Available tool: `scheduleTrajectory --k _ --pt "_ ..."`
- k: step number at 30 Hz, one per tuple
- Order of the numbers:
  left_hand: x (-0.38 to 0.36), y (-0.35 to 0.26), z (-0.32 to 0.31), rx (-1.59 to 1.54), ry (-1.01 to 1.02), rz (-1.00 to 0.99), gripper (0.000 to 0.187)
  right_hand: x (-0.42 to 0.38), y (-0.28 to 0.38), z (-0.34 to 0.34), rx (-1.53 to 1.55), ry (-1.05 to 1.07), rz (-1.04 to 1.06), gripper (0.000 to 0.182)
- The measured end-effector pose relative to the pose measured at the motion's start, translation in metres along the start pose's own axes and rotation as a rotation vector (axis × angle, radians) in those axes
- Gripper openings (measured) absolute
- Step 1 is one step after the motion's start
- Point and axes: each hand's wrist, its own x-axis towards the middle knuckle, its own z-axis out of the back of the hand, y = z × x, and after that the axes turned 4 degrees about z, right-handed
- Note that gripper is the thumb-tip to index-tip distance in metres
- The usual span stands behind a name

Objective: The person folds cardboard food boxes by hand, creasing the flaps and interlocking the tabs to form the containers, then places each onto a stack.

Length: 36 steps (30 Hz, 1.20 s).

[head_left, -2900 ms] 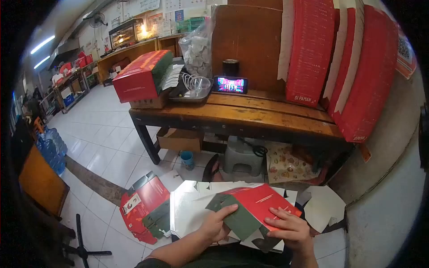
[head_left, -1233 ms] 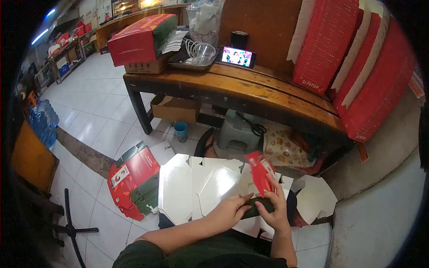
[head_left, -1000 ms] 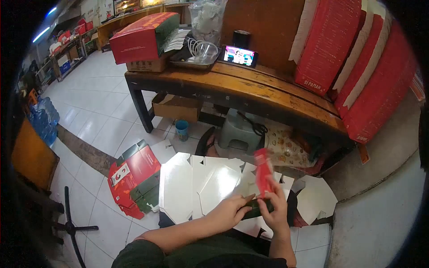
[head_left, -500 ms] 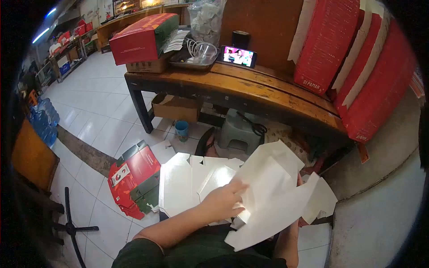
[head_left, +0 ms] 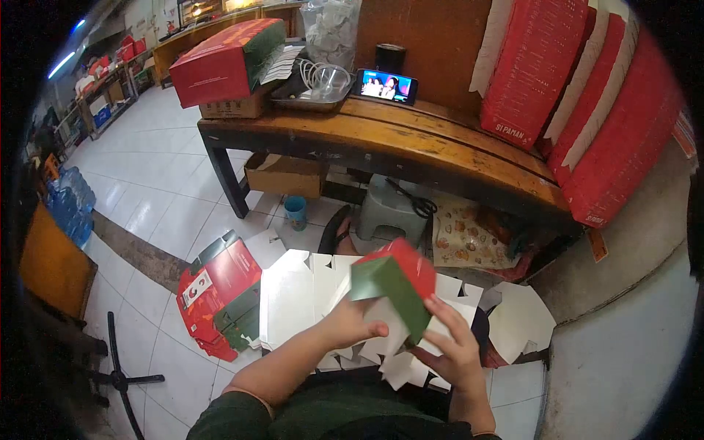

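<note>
A partly folded red and green cardboard box [head_left: 407, 268] is in front of me, slightly blurred, its white inner side partly showing. My left hand [head_left: 350, 323] grips it at the lower left, thumb pointing right and the fingers mostly hidden behind the card. On the lower right side, my right hand [head_left: 456, 348] is closed on the edge, fingers against the green panel. Beneath the box, unfolded white cardboard blanks [head_left: 286, 301] lie across my lap. To the left is a flattened red and green box blank [head_left: 227, 282].
On the wooden bench [head_left: 315, 136] stand a red box [head_left: 213, 77], a metal tray [head_left: 301, 99] and a phone [head_left: 386, 86] playing video. Large red boxes [head_left: 528, 81] lean at right. A grey stool [head_left: 389, 209] and a blue cup [head_left: 295, 213] are below.
The large white sheet has been turned and folded, so its red and green outside now shows. My right hand has come into view on its right side; my left hand has shifted left.
</note>
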Motion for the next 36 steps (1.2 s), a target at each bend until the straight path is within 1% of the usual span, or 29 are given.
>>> scheduleTrajectory --k 1,2,4,5,7,8,9,12,13,16,17,20,21,23,24,26,27,28,30,31,33,34,35,36 --pt "-0.005 -0.005 -0.005 -0.211 -0.023 0.066 0.071 0.001 0.000 -0.001 -0.037 0.035 0.094 0.049" --pt "-0.005 -0.018 -0.012 -0.302 -0.040 0.103 0.064 0.002 0.000 -0.003 -0.072 0.071 0.189 0.052" --pt "-0.001 -0.043 -0.023 -0.482 -0.077 0.177 0.052 -0.006 -0.010 -0.011 0.253 -0.061 0.137 0.057" --pt "-0.004 -0.038 -0.023 -0.458 -0.156 0.290 0.037 -0.010 -0.013 -0.015 0.415 -0.127 0.109 0.059" --pt "-0.008 -0.018 -0.026 -0.464 -0.207 0.341 0.034 -0.012 0.003 -0.025 0.909 -0.416 -0.162 0.056" --pt "-0.008 -0.012 -0.030 -0.467 -0.230 0.366 0.033 -0.012 0.002 -0.028 0.956 -0.493 -0.198 0.055" --pt "-0.008 -0.018 -0.038 -0.606 -0.238 0.295 0.032 -0.011 0.002 -0.031 1.001 -0.573 -0.229 0.054" --pt "-0.009 -0.002 -0.044 -0.549 -0.179 0.236 0.033 -0.006 0.004 -0.027 0.619 -0.469 -0.251 0.050" --pt "-0.013 -0.005 -0.040 -0.290 -0.116 0.258 0.032 -0.009 -0.001 -0.018 0.239 -0.289 -0.203 0.050" --pt "-0.016 -0.019 -0.036 -0.351 -0.027 0.230 0.031 -0.004 0.002 0.005 0.217 -0.093 -0.143 0.049" --pt "-0.014 -0.012 -0.030 -0.317 0.014 0.233 0.032 -0.004 0.002 0.009 0.332 -0.092 -0.138 0.045" --pt "-0.013 -0.022 -0.038 -0.462 0.066 0.128 0.032 -0.012 -0.003 0.002 0.228 -0.194 -0.050 0.038" --pt "-0.013 -0.021 -0.040 -0.394 0.079 0.118 0.032 -0.014 -0.004 -0.005 0.212 -0.273 -0.041 0.031" --pt "-0.015 -0.019 -0.046 -0.258 0.106 0.098 0.032 -0.018 -0.004 -0.017 0.278 -0.387 -0.098 0.030" --pt "-0.015 -0.019 -0.050 -0.247 0.107 0.099 0.032 -0.019 -0.004 -0.019 0.312 -0.444 -0.125 0.029" --pt "-0.016 -0.023 -0.056 -0.222 0.104 0.097 0.033 -0.016 -0.003 -0.019 0.240 -0.428 -0.123 0.026" --pt "-0.016 -0.030 -0.058 -0.156 0.076 0.008 0.032 -0.014 0.002 -0.019 0.197 -0.412 -0.133 0.024" --pt "-0.015 -0.024 -0.059 -0.142 0.045 -0.009 0.031 -0.012 0.004 -0.018 0.152 -0.396 -0.144 0.022" --pt "-0.010 -0.008 -0.061 -0.113 -0.008 -0.042 0.028 -0.021 -0.003 -0.016 0.147 -0.295 -0.196 0.026" --pt "-0.008 -0.007 -0.056 0.153 0.047 -0.075 0.028 -0.025 -0.008 -0.017 0.144 -0.244 -0.221 0.028" --pt "-0.001 -0.011 -0.038 0.686 0.153 -0.142 0.029 -0.020 -0.011 -0.027 0.325 -0.428 -0.251 0.037" --pt "-0.002 -0.009 -0.034 0.731 0.194 -0.026 0.031 -0.015 -0.010 -0.029 0.416 -0.518 -0.264 0.042" --pt "-0.003 -0.006 -0.032 0.773 0.234 0.092 0.033 -0.010 -0.012 -0.011 0.035 -0.267 -0.170 0.056" --pt "-0.005 -0.004 -0.031 0.813 0.275 0.210 0.036 -0.003 -0.006 -0.004 -0.083 -0.092 -0.293 0.050"
